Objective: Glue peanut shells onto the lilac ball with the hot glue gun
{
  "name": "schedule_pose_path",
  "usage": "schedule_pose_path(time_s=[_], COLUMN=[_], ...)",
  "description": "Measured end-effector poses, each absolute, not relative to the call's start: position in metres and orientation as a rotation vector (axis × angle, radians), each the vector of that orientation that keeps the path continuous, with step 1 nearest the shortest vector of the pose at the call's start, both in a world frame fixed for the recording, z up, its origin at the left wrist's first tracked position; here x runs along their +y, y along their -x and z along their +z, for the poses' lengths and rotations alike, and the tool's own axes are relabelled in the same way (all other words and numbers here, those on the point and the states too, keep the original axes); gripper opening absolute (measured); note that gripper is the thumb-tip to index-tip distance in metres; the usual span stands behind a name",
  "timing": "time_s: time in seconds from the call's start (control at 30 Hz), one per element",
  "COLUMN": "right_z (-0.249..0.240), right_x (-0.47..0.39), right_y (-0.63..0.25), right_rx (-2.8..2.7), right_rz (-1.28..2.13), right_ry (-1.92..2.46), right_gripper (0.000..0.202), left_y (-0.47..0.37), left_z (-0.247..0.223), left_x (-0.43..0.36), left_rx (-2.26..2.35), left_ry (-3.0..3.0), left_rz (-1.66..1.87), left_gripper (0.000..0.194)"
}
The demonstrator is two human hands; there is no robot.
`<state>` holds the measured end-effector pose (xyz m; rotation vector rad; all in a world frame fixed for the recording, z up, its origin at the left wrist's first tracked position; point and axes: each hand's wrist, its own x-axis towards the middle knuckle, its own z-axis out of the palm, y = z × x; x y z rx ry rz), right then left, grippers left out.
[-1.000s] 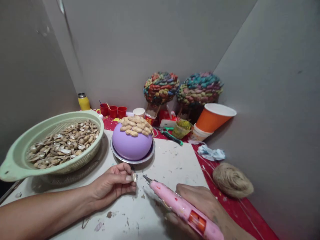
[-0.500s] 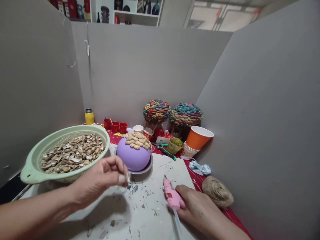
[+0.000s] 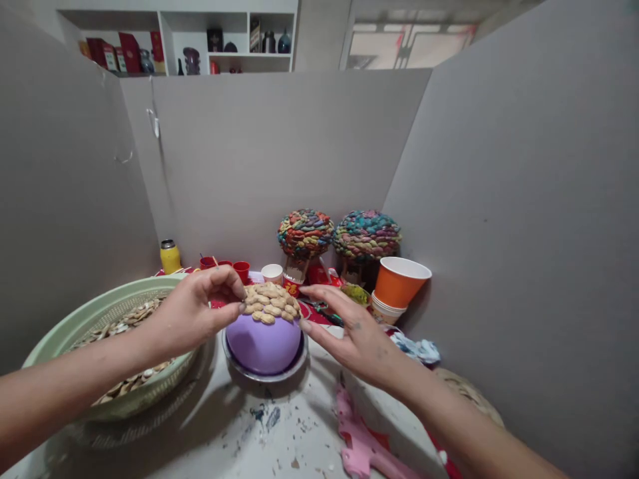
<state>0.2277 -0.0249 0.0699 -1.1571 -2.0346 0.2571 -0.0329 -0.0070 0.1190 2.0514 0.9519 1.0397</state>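
A purple balloon (image 3: 263, 344) rests in a metal bowl (image 3: 267, 379), its top covered with tan peanut shells (image 3: 270, 303). At the left edge of that shell layer is my left hand (image 3: 202, 303), thumb and forefinger closed at a peanut shell that is mostly hidden by the fingertips. My right hand (image 3: 352, 329) is open on the other side, thumb and fingers apart, fingertips close against the balloon and shells; whether they touch is unclear. Below my right hand, a pink hot glue gun (image 3: 357, 436) lies on the white board.
On the left stands a green colander (image 3: 44, 362) of loose peanut shells (image 3: 127, 326). Behind are red cups (image 3: 241, 269), a yellow bottle (image 3: 170, 256) and two colourful shell-covered domes (image 3: 305, 233) (image 3: 367, 234). Orange paper cups (image 3: 399, 286), a crumpled cloth (image 3: 417, 347) and twine (image 3: 472, 392) sit right.
My right hand has let go of the glue gun, now lying down, and moved up to the balloon's right side. My left hand has brought the shell to the balloon's upper left. The view has shifted.
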Motion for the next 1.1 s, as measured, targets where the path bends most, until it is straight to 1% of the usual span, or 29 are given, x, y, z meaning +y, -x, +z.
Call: schedule_pose_path(time_s=[0.1,0.2,0.3,0.4,0.67,0.87,1.1], right_z=[0.062,0.049,0.038,0.034,0.036,0.036,0.032], right_x=[0.019,0.056,0.078,0.081,0.052,0.045,0.048], right_y=[-0.217,-0.211,-0.206,-0.203,-0.197,-0.194,-0.193], right_rx=[-1.957,-1.967,-2.005,-2.013,-1.864,-1.830,-1.813], right_rz=[0.447,0.577,0.705,0.777,0.629,0.578,0.555], right_ry=[1.108,1.105,1.080,1.046,1.107,1.139,1.157], right_gripper=[0.058,0.064,0.064,0.056,0.052,0.044,0.043], left_y=[0.035,0.037,0.040,0.040,0.023,0.013,0.010], left_z=[0.117,0.113,0.109,0.105,0.095,0.083,0.077], left_x=[-0.010,-0.013,-0.015,-0.016,-0.015,-0.012,-0.013], left_rx=[0.966,0.976,1.002,1.037,0.940,1.054,1.247], left_ry=[-2.037,-1.977,-1.965,-1.965,-1.985,-2.112,-2.220], left_rz=[1.050,1.048,1.032,1.026,1.040,1.026,0.979], left_gripper=[0.007,0.007,0.006,0.005,0.013,0.011,0.011])
